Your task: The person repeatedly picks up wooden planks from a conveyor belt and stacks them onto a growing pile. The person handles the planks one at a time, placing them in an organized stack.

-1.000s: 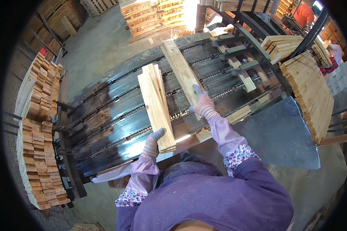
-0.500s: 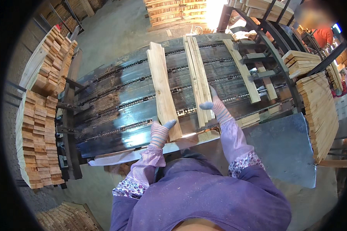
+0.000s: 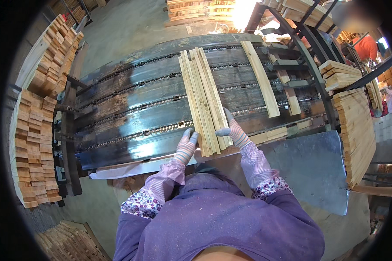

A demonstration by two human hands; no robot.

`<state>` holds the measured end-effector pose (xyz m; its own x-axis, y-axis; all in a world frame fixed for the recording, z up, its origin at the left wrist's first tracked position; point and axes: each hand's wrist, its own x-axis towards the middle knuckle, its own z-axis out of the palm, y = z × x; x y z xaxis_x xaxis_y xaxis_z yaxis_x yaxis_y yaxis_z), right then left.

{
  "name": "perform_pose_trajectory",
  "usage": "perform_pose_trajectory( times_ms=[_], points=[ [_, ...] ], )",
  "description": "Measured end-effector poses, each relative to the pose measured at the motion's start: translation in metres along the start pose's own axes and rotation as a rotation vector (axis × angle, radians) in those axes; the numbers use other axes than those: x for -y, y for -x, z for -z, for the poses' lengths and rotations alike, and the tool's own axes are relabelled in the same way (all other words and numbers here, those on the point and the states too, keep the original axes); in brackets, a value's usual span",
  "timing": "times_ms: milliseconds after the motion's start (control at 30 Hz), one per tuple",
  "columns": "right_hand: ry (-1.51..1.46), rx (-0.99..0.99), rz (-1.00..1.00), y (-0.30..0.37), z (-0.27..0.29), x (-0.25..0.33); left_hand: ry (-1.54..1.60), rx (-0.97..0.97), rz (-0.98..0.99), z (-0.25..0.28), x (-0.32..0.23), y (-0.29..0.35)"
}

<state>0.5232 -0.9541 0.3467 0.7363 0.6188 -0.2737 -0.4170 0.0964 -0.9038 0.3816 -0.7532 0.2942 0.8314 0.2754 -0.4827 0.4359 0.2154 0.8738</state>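
A bundle of several long, narrow wooden boards lies on a dark metal conveyor table, pointing away from me. The boards stand on edge side by side, their near ends slightly uneven. My left hand, in a striped glove with grey fingertips, presses the bundle's left side near its close end. On the opposite side my right hand, gloved alike, grips the bundle with its thumb over the top and its fingers along the outer face. The undersides of the boards are hidden.
Single boards lie farther right on the chains. Stacked lumber stands at the left and right. A grey metal sheet sticks out at the near right. A person in orange is at the far right.
The left boards, which lay flat and apart, now stand on edge against the others. My hands have come closer together, and the right group has shifted left.
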Motion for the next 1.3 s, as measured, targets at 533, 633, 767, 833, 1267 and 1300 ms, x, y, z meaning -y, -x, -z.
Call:
perform_pose_trajectory(
  times_ms=[533,633,767,833,1267,1300],
  points=[
    [-0.205,0.270,-0.126,0.004,-0.034,-0.003,0.674,0.065,-0.128,0.044,-0.040,0.027],
    [-0.494,0.314,-0.235,0.030,-0.082,0.020,0.971,0.311,0.109,0.047,-0.052,0.045],
    [-0.501,0.280,-0.233,0.045,-0.098,0.032,0.853,0.239,0.072,0.050,-0.077,0.061],
    [-0.502,0.279,-0.196,0.039,-0.094,0.027,0.776,0.209,0.036,0.050,-0.093,0.064],
    [0.092,0.285,0.013,-0.063,-0.051,0.046,-0.276,-0.710,-0.516,0.155,-0.201,0.131],
    [0.079,0.276,-0.019,-0.067,-0.055,0.049,-0.337,-0.771,-0.585,0.165,-0.222,0.145]
  ],
)
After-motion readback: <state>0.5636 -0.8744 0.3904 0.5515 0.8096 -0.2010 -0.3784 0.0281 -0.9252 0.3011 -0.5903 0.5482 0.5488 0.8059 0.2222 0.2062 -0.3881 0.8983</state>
